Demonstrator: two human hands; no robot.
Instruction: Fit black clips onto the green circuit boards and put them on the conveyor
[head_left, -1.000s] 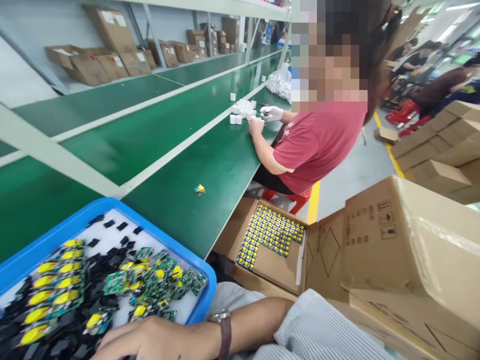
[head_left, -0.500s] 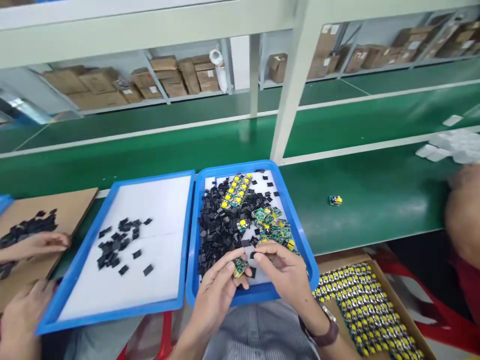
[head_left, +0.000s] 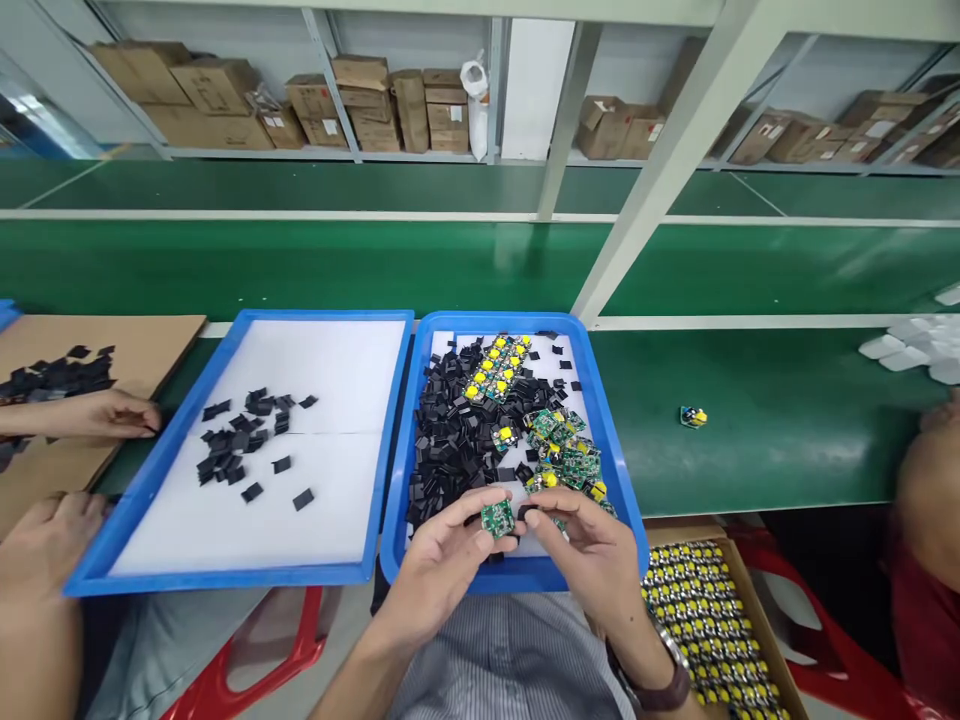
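My left hand (head_left: 450, 555) holds a small green circuit board (head_left: 498, 518) between thumb and fingers, its flat face turned up. Close beside it, my right hand (head_left: 581, 540) pinches a small black pad (head_left: 527, 511) near the board's right edge; whether the two touch I cannot tell. Both hands are over the front of a blue tray (head_left: 632, 500). In this tray lie a heap of black pads (head_left: 457, 430), a pile of circuit boards (head_left: 566, 448) with yellow parts, and a neat block of yellow-topped boards (head_left: 499, 367) on the pads.
Left of my tray, a second blue tray (head_left: 247, 580) holds scattered black pads (head_left: 229, 445). A co-worker's hands (head_left: 124, 413) are at a cardboard sheet (head_left: 150, 345). One board (head_left: 693, 416) lies on the green table (head_left: 787, 450). A carton of boards (head_left: 712, 620) stands low right, near another person's arm.
The view has tilted and shifted. My left hand has turned the circuit board so its green face shows fully. The black pad in my right hand stays close to it.
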